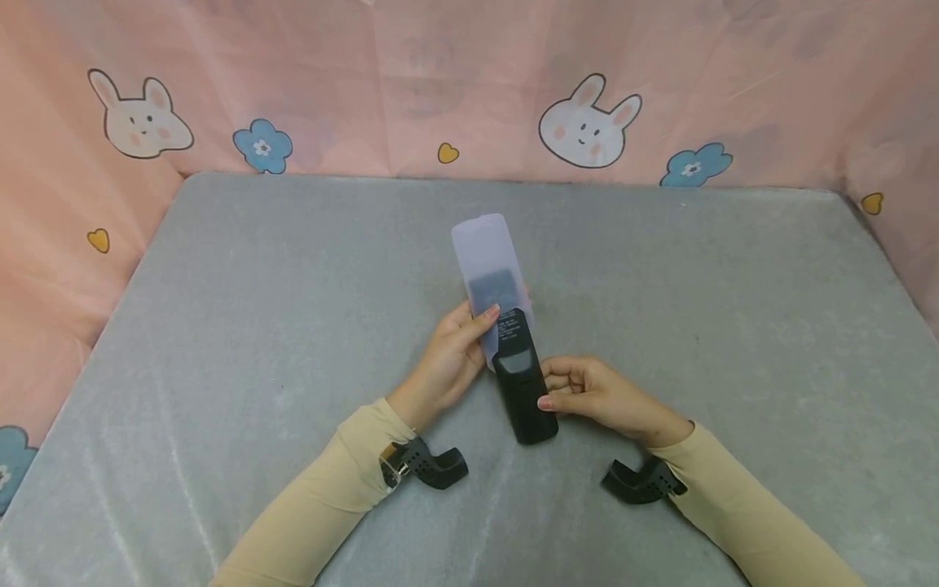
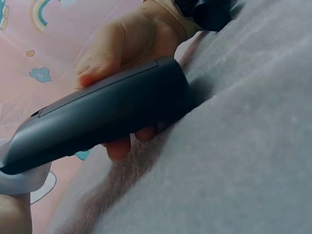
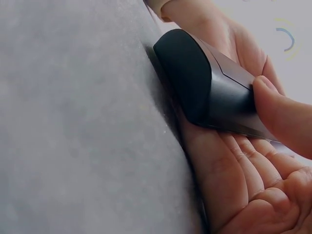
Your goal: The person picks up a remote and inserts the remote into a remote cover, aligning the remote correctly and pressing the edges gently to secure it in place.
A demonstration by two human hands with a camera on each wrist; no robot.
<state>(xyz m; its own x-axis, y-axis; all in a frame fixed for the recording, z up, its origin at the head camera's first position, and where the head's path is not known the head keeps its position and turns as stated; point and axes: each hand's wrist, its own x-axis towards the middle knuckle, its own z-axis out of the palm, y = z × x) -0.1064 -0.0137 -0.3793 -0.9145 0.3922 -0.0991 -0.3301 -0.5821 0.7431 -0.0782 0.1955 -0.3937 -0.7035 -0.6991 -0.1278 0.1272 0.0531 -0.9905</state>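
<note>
I am pinching the near part of a black remote (image 1: 524, 399) with my right hand (image 1: 597, 395), thumb on top and fingers curled beneath, probably to steer it while leaving its printed face uncovered. Just beyond, my left hand (image 1: 451, 350) is gripping a cloudy plastic sleeve (image 1: 484, 240), thumb over and fingers under, seemingly keeping it lined up with the remote's far end, though I cannot tell how much is sitting inside. Both are slanting over the grey worktop (image 1: 734, 326).
</note>
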